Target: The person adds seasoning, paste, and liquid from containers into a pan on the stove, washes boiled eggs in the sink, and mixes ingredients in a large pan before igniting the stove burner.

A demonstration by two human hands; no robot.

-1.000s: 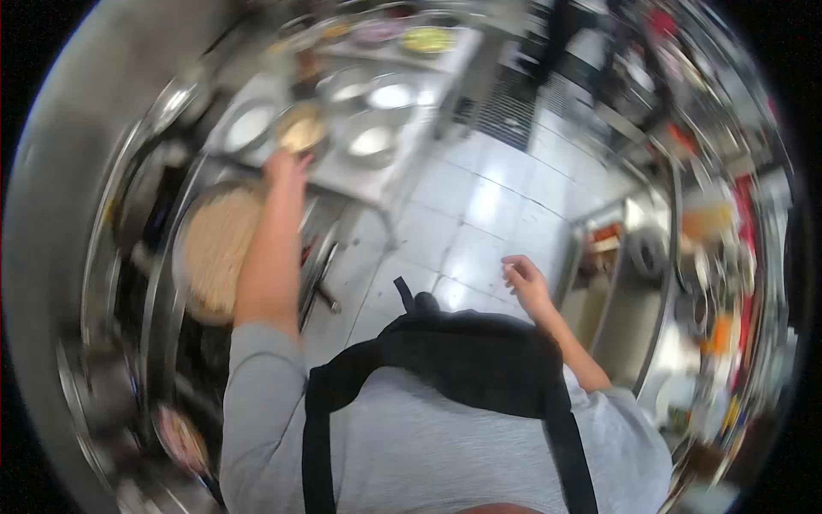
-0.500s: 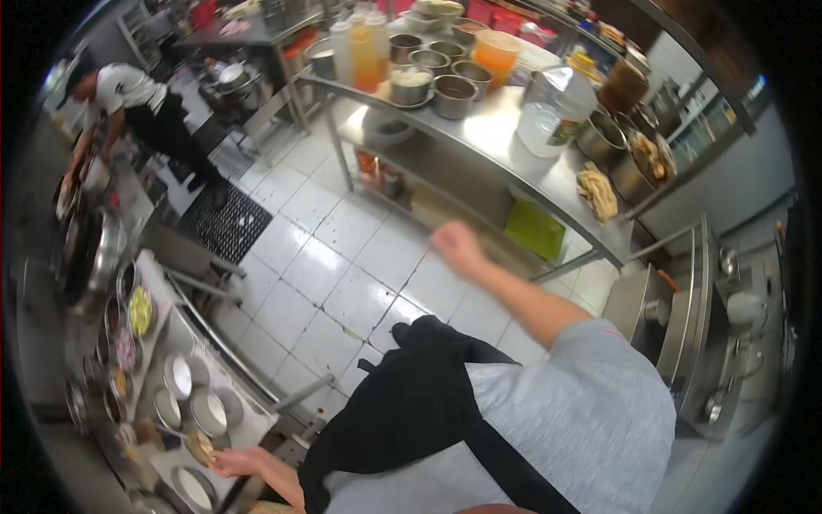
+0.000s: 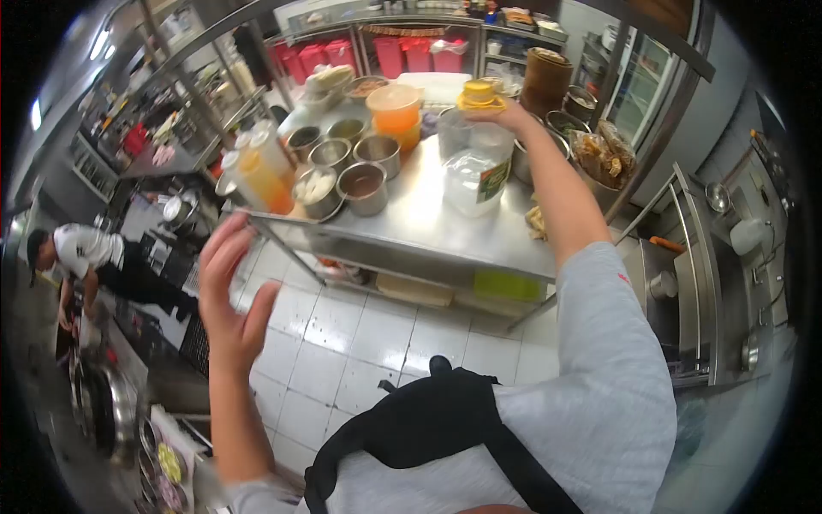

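My right hand (image 3: 507,118) is at the neck of a large clear plastic jug (image 3: 469,176), just below its yellow top (image 3: 479,96); the fingers are closed there and partly hidden. A label shows on the jug's side, and clear liquid seems to be inside. The jug stands on a steel table (image 3: 411,218). My left hand (image 3: 229,291) is raised in the air in front of the table's left end, slightly blurred. Its thumb stands away from the fingers, and it holds nothing.
Left of the jug stand several steel pots (image 3: 364,193), squeeze bottles (image 3: 265,176) and an orange tub (image 3: 394,111). A brown cylindrical container (image 3: 546,79) is behind right. A co-worker (image 3: 94,257) bends over a counter at left. Steel equipment (image 3: 711,283) lies at right.
My view has turned from the left counter toward the table. My right hand has reached out to the jug. My left hand has left the small bowl-like item at the counter and risen, now open.
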